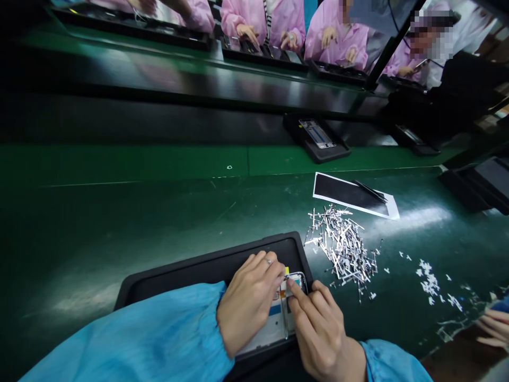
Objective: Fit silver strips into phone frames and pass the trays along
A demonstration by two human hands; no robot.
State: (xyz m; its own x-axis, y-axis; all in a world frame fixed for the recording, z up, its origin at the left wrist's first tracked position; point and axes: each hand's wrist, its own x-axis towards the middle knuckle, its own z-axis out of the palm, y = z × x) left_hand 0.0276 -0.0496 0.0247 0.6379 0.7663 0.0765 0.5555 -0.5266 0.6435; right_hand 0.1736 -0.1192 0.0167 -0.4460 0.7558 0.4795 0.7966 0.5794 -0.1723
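Over a green bench (159,212), touching a phone frame (274,324) inside a black tray (175,278) with left hand (252,294), fingers bent, and right hand (324,329), index finger extended; cannot tell of anything pinched in either grip. Beyond, to the right, silvery strips (344,244) in a heap, then tweezers (371,191) on a black sheet (342,192); farthest, pink-sleeved co-workers (252,16).
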